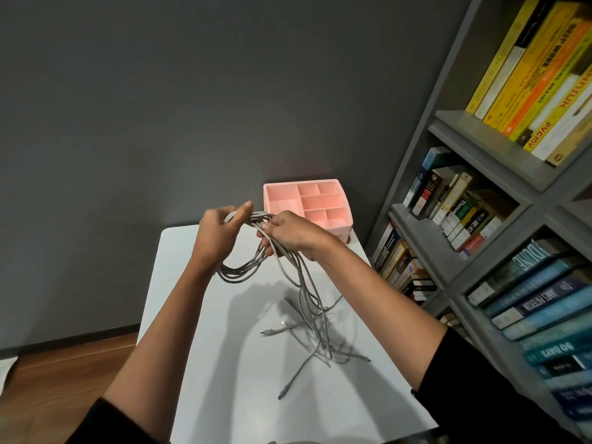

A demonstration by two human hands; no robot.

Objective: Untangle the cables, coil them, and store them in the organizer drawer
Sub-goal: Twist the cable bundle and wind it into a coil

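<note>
above the table (198, 315), toward 12 o'clock: left hand (214, 232) and right hand (291, 233) each pinching grey cables (238, 272); best feed loops evenly, tails slack.

Dark grey wall (160, 91), wooden floor (64, 373), white table (198, 363), grey bookshelf (480, 145)

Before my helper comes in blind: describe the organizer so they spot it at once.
Find the white table beside the bookshelf. On its far right corner sits the organizer, the only pink thing there, a box divided into open compartments.
</note>
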